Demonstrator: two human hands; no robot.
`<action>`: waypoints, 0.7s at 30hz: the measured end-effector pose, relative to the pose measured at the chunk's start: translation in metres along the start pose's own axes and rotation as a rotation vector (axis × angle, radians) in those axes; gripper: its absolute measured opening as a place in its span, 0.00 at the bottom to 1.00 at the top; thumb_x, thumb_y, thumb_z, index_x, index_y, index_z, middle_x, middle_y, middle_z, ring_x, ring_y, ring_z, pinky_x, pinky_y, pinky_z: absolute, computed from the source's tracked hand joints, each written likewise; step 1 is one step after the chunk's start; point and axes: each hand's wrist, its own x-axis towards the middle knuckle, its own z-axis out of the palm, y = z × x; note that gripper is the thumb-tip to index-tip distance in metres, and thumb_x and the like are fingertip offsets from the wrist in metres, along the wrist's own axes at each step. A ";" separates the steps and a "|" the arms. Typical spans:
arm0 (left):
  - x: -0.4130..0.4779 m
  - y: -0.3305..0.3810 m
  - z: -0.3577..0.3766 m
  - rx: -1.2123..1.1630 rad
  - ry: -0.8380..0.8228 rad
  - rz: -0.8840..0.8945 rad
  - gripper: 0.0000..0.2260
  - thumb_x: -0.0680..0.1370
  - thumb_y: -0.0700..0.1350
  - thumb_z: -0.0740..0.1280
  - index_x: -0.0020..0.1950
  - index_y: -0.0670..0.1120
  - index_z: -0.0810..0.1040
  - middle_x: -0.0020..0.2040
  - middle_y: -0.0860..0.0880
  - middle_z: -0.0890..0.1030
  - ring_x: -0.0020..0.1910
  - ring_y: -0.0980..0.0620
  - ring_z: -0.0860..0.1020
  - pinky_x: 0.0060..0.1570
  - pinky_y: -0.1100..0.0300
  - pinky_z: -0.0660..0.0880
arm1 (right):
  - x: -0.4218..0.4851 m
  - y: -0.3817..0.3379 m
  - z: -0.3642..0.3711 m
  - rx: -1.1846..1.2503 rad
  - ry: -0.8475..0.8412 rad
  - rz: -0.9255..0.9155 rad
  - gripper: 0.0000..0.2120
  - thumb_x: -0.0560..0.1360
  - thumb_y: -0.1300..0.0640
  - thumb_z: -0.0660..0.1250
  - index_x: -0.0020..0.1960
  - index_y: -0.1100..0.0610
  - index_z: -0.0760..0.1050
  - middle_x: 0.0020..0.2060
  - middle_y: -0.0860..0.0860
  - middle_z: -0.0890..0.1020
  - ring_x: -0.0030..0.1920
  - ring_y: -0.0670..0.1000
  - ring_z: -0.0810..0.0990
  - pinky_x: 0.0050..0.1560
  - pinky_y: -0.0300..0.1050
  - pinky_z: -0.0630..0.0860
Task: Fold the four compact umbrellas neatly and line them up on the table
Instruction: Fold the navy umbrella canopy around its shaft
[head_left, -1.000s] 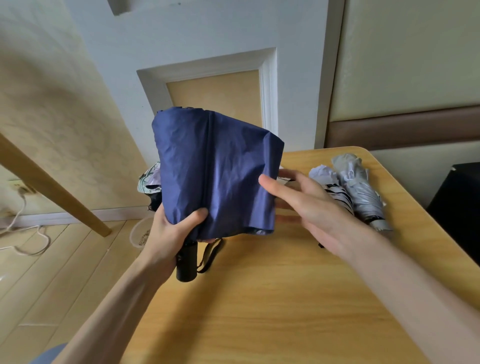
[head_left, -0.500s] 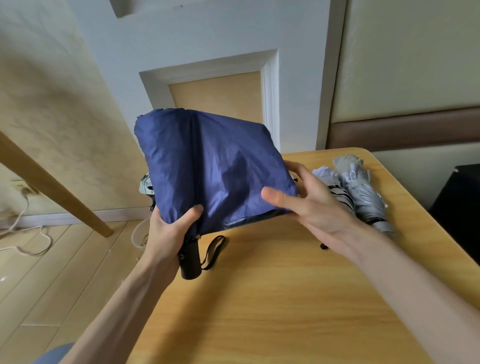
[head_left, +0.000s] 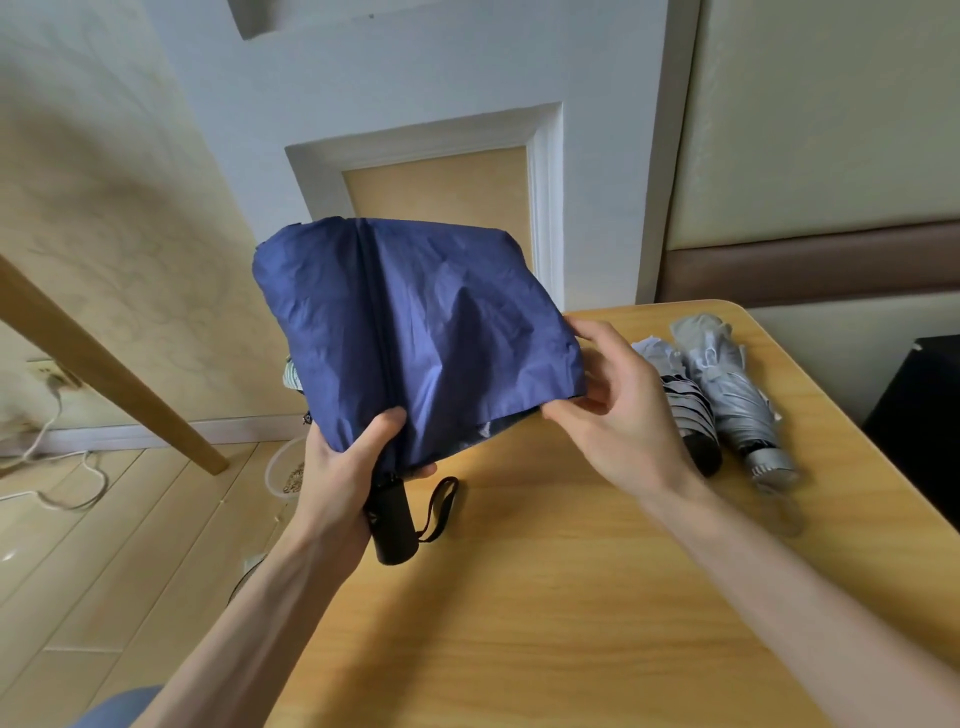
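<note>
Navy umbrella (head_left: 415, 332), long axis upright, handle (head_left: 392, 525) downmost: left hand (head_left: 337, 478) grips its neck; right hand (head_left: 618, 421), rightward, pinches the loose canopy hem (head_left: 561, 387).

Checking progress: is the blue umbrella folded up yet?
Not yet: the blue umbrella is loose, unwrapped; left hand grips its base, right hand pinches its edge.

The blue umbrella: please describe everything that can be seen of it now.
The blue umbrella is a compact one, held over the wooden table, tilted top-up. Its navy canopy, thin crinkled cloth, hangs loose, not yet rolled. Below sits a short black cylindrical handle with a black wrist strap. The left-hand grip wraps the gathered cloth just above the handle; the right-hand grip pinches the canopy's lower right edge.
</note>
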 end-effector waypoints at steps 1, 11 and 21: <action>-0.001 -0.001 0.001 0.002 -0.004 0.002 0.17 0.75 0.38 0.77 0.61 0.43 0.75 0.52 0.41 0.82 0.35 0.43 0.83 0.32 0.54 0.82 | -0.001 -0.001 0.000 0.022 0.033 0.008 0.24 0.73 0.73 0.73 0.63 0.53 0.79 0.50 0.52 0.87 0.50 0.52 0.86 0.50 0.46 0.84; 0.002 -0.007 0.003 0.016 0.100 0.082 0.19 0.74 0.38 0.78 0.61 0.48 0.75 0.55 0.43 0.82 0.38 0.50 0.84 0.35 0.54 0.82 | -0.008 0.001 -0.008 -0.365 0.418 -0.151 0.21 0.67 0.75 0.69 0.53 0.54 0.77 0.33 0.49 0.78 0.35 0.53 0.78 0.36 0.55 0.77; -0.002 -0.007 0.003 0.045 0.069 0.067 0.22 0.72 0.43 0.79 0.62 0.54 0.75 0.59 0.45 0.83 0.53 0.38 0.86 0.50 0.41 0.85 | -0.003 0.010 -0.008 -0.205 0.149 -0.006 0.17 0.76 0.68 0.71 0.58 0.50 0.78 0.48 0.44 0.87 0.49 0.46 0.86 0.49 0.52 0.83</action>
